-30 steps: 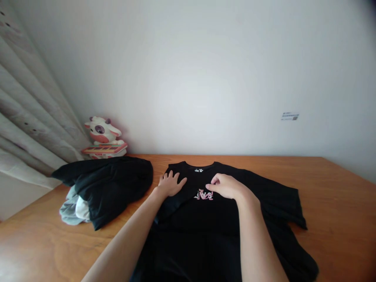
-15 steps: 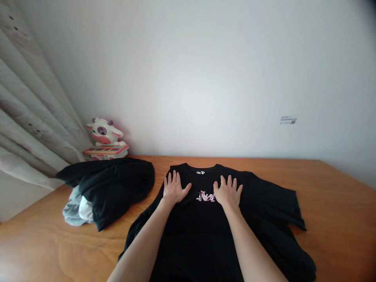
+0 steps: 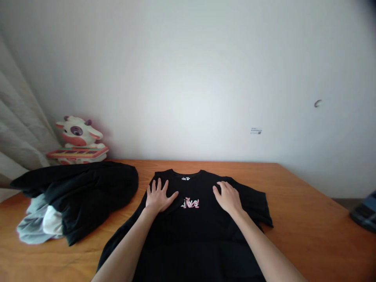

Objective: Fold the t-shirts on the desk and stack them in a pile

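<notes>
A black T-shirt [image 3: 188, 231] with a white-and-pink print on its chest lies spread front up, neckline away from me. My left hand [image 3: 159, 199] rests flat on its left shoulder area, fingers spread, holding nothing. The left sleeve is not seen spread out; my left forearm covers part of that side. My right hand [image 3: 228, 196] is at the shirt's right shoulder, beside the spread right sleeve, thumb apart and fingers slightly bent. No cloth is seen pinched in it.
On the wooden table [image 3: 311, 219], a heap of black, grey and white clothes [image 3: 91, 196] lies at the left. Behind it stands a cow-shaped toy keyboard [image 3: 78, 141] near the curtain [image 3: 20, 117]. A dark object [image 3: 366, 213], partly cut off, shows at the right edge.
The view has turned rightward, so the scene sits further left. My right hand has slid right across the shirt, away from the print, its fingers more bent. My left hand stays on the shirt.
</notes>
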The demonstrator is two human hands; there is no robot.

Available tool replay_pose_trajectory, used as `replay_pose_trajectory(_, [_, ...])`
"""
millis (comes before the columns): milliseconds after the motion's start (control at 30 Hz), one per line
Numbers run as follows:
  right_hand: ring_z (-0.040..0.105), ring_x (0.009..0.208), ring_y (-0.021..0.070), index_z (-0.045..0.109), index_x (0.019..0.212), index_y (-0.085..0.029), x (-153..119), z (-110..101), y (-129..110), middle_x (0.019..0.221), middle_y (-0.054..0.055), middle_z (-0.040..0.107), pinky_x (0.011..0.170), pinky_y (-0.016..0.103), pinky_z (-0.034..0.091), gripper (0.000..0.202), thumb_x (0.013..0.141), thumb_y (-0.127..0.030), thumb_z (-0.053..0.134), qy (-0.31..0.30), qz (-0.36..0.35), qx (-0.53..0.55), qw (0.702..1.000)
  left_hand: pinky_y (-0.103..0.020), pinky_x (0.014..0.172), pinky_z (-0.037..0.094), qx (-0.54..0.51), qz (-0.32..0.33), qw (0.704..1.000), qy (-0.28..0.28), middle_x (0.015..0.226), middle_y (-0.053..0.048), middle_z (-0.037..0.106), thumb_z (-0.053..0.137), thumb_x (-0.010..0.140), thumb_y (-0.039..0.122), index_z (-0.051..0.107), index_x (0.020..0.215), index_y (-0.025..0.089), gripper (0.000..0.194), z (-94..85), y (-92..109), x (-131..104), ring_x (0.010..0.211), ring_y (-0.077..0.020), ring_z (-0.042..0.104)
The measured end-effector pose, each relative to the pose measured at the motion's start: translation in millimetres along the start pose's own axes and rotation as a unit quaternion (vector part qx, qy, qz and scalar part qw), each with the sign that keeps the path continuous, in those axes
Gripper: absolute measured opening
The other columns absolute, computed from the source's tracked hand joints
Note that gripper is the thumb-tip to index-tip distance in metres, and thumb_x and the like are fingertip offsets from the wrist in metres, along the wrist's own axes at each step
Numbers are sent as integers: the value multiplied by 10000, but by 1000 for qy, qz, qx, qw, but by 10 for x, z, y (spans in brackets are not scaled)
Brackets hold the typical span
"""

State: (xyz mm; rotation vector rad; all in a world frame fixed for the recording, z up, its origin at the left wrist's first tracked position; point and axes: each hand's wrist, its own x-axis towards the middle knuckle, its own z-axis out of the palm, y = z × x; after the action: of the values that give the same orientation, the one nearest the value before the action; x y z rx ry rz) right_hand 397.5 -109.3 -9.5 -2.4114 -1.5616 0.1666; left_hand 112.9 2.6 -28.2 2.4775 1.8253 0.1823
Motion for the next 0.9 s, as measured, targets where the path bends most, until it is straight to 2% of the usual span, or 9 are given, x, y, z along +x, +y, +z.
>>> replay_pose_trajectory(100, [150, 1576, 324, 406, 1580, -179, -152, -87, 525, 1686, 136, 287, 1250, 586, 83, 650, 1034, -523, 324, -17, 40, -45, 998, -615, 1228, 134, -10, -8, 1000, 9, 1685, -189, 261, 372, 878, 831, 383, 1595, 221, 942, 3, 5, 16, 1562, -443, 160])
replay_pose_trajectory(167, [146, 1573, 355, 338, 1615, -209, -228, -80, 817, 1705, 128, 231, 1241, 608, 116, 715, 1024, -610, 295, -46, 72, -68, 994, -613, 1230, 133, -14, -12, 1000, 12, 1683, -183, 271, 384, 874, 831, 395, 1589, 224, 938, 3, 6, 22, 1562, -442, 160])
replay_pose_trajectory(233, [150, 1574, 340, 299, 1629, -226, -273, -54, 991, 1712, 114, 210, 1249, 567, 146, 738, 1023, -643, 248, -51, 75, -77, 993, -609, 1232, 139, -15, -11, 1000, 11, 1678, -183, 283, 390, 877, 826, 408, 1584, 222, 930, 2, 3, 20, 1562, -436, 168])
replay_pose_trajectory(367, [176, 1572, 310, 320, 1622, -207, -307, -40, 1008, 1702, 121, 235, 1259, 512, 153, 712, 1035, -604, 244, -31, 67, -92, 993, -623, 1231, 151, -9, -8, 999, 31, 1671, -191, 298, 407, 924, 752, 466, 1553, 196, 841, -4, -7, -8, 1556, -434, 194])
replay_pose_trajectory(500, [174, 1571, 316, 309, 1625, -201, -325, -75, 917, 1701, 123, 235, 1256, 522, 150, 709, 1036, -593, 256, -35, 71, -94, 992, -627, 1236, 159, 33, 48, 995, 87, 1643, -197, 361, 459, 996, 487, 590, 1442, 133, 585, -92, 104, -5, 1537, -422, 262])
replay_pose_trajectory(600, [165, 1573, 319, 307, 1625, -198, -329, -83, 917, 1704, 125, 224, 1256, 529, 138, 710, 1035, -591, 265, -35, 70, -81, 994, -584, 1209, 285, 8, 113, 990, 87, 1580, -198, 463, 441, 1010, 367, 651, 1345, 121, 466, -208, 443, -2, 1482, -390, 385])
replay_pose_trajectory(700, [162, 1574, 315, 312, 1623, -197, -321, -64, 951, 1706, 124, 218, 1256, 527, 135, 715, 1031, -597, 271, -27, 71, -73, 994, -490, 1163, 403, -83, 198, 974, 64, 1519, -169, 540, 449, 1005, 327, 654, 1314, 155, 408, -230, 991, -93, 1412, -318, 493])
replay_pose_trajectory(800, [179, 1571, 312, 352, 1609, -195, -303, -17, 998, 1697, 123, 246, 1256, 529, 137, 715, 1021, -600, 314, -11, 66, -55, 996, -488, 1176, 398, -145, 259, 954, 46, 1531, -176, 527, 457, 1011, 350, 631, 1339, 158, 418, -91, 1519, -295, 1435, -311, 475])
replay_pose_trajectory(900, [247, 1552, 323, 447, 1559, -167, -276, 46, 1050, 1661, 139, 337, 1252, 541, 160, 691, 999, -569, 399, 32, 59, 0, 998, -567, 1214, 329, -157, 286, 945, 25, 1599, -166, 448, 496, 995, 359, 590, 1403, 167, 461, 102, 1801, -491, 1489, -352, 398])
